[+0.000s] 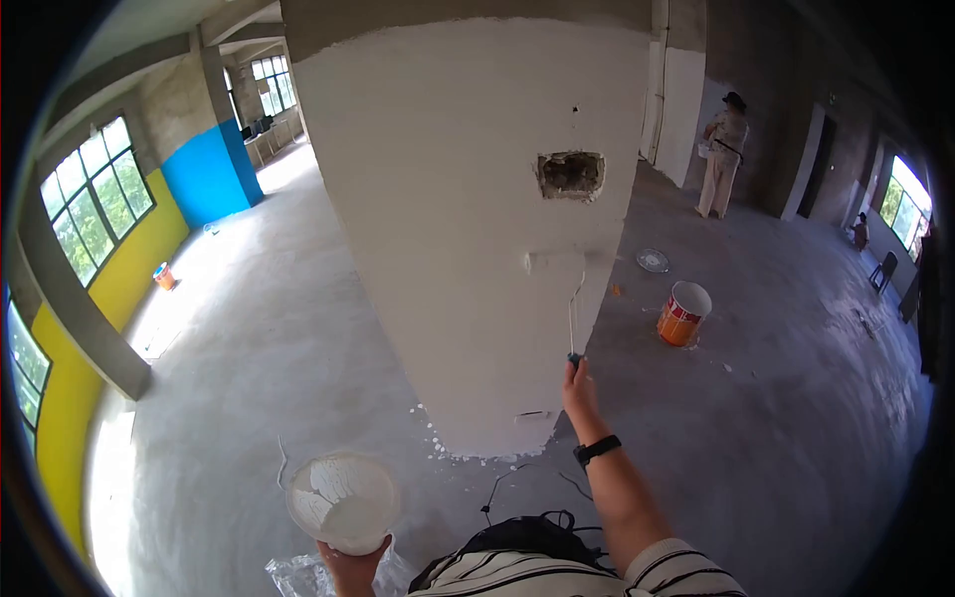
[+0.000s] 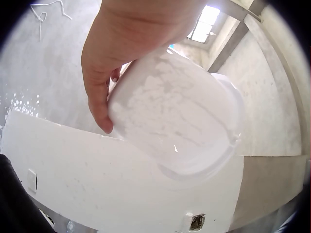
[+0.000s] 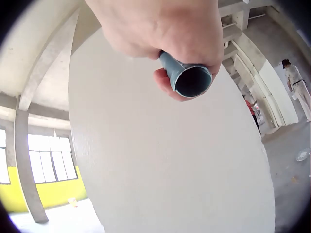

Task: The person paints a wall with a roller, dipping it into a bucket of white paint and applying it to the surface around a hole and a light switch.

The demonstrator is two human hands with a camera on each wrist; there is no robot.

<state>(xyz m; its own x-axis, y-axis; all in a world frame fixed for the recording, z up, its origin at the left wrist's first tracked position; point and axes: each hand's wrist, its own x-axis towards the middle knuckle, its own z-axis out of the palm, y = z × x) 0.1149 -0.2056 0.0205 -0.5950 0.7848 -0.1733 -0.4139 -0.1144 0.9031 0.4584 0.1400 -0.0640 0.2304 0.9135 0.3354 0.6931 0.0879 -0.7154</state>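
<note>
My right hand (image 1: 579,390) grips the dark handle (image 1: 575,359) of a paint roller, whose wire frame rises to the roller head (image 1: 542,262) against the white pillar face (image 1: 468,199). In the right wrist view, fingers of that hand (image 3: 170,39) wrap the hollow blue-grey handle (image 3: 192,80). My left hand (image 1: 355,565) holds a white bowl (image 1: 298,497) of pale paint from below, left of the pillar's foot. The left wrist view shows the hand (image 2: 131,39) with fingers against the outside of the bowl (image 2: 175,111).
An orange paint bucket (image 1: 680,323) and a round lid (image 1: 653,261) stand right of the pillar. Farther back is a person (image 1: 724,159). The pillar has a rough square hole (image 1: 570,175). White splatters lie around its base. Another bucket (image 1: 164,277) is at the left.
</note>
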